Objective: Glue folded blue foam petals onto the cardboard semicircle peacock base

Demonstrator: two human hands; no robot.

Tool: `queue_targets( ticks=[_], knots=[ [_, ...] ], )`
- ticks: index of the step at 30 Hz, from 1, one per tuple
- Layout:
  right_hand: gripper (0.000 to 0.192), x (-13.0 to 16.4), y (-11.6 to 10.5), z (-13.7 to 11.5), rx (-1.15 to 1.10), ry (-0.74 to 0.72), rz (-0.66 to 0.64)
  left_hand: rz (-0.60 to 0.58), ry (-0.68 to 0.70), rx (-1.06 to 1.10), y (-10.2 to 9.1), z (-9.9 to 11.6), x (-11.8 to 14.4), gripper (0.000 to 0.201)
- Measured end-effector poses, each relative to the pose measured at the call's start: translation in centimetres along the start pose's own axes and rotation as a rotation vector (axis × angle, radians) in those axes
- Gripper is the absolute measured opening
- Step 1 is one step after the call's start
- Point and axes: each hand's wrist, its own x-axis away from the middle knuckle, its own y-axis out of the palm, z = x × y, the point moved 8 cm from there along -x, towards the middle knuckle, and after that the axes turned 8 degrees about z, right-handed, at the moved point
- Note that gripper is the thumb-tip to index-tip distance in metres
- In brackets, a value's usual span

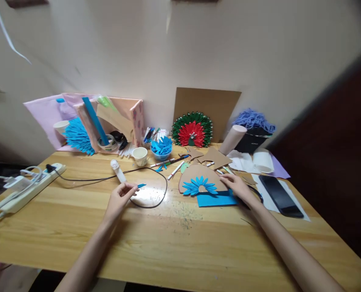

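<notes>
Your left hand (119,197) sits out over the wooden counter (174,239), fingers pinched together on a small blue petal (141,185) whose tip pokes out to the right of your fingertips; just beyond that hand lies a white glue gun (118,170), and its black cord (156,190) loops round a shiny patch of the counter beside your hand. Your right hand (237,185) lies flat and spread, palm down, on the right edge of a half-round cardboard piece (198,175); it presses rather than grips, with nothing closed in the fingers. On that cardboard a fan of blue petals (199,187) is laid out, and a blue paper sheet (216,199) sits just below it, touching your right fingers.

Further back you have a paper cup (140,155) and a blue bowl (161,150) heaped with more blue pieces; markers (176,170) lie scattered between the bowl and the cardboard. A finished red and green fan (192,130) leans on a brown board (207,105) against the wall. To your right a black phone (280,195) rests on white paper; to your left a white power strip (31,187) lies near the counter's edge, well apart from both hands.
</notes>
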Motion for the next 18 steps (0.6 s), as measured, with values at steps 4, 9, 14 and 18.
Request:
queue_targets(
  ticks=[4,9,14,18],
  knots=[
    [0.038,1.8,-0.2,-6.5,0.173,-0.335,0.329,0.153,0.059,0.028,-6.5,-0.9,-0.8,0.022],
    [0.031,5.4,11.3,-17.3,-0.083,-0.511,-0.085,0.408,0.070,0.049,-14.3,-1.9,-4.2,0.021],
    [0.041,7.4,25.4,-24.8,-0.187,-0.458,-0.317,0.495,-0.011,0.024,-15.4,-4.0,-8.4,0.022],
    [0.033,7.1,31.1,-27.5,-0.137,-0.418,-0.273,0.501,-0.017,0.026,-14.7,-5.6,-9.0,0.023]
  ],
)
